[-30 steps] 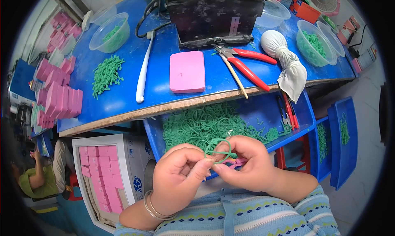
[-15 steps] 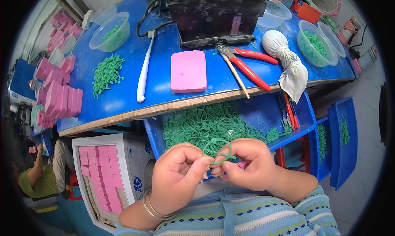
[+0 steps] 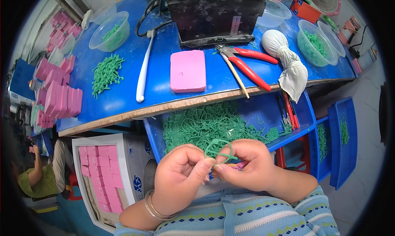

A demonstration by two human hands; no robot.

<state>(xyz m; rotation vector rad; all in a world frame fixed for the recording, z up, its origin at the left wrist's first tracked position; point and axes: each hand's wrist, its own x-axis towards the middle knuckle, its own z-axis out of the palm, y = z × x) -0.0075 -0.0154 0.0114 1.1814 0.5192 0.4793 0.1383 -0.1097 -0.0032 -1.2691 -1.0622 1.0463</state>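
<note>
Close in front of my body, a thin green looped piece [image 3: 233, 153] hangs between my two hands. My left hand [image 3: 181, 170] pinches its left side between thumb and forefinger. From the other side my right hand [image 3: 252, 166] grips the loop, thumb and forefinger almost meeting the left fingertips. Something pink and purple [image 3: 242, 165] shows inside the right palm; its kind is mostly hidden. Just beyond my hands is a blue drawer tray [image 3: 263, 108] with a heap of green looped pieces [image 3: 197, 123].
On the blue table [image 3: 123, 108] lie a pink block [image 3: 188, 71], red-handled pliers [image 3: 251, 69], a wooden stick [image 3: 238, 77], a white-handled tool [image 3: 145, 69], a tied white cloth pouch [image 3: 284, 55] and a small green pile [image 3: 108, 73]. A black machine [image 3: 216, 20] stands behind.
My right thumb has shifted slightly left, so the fingertips of both hands are closer together at the green loop. The distant person's hand at the left has moved a little.
</note>
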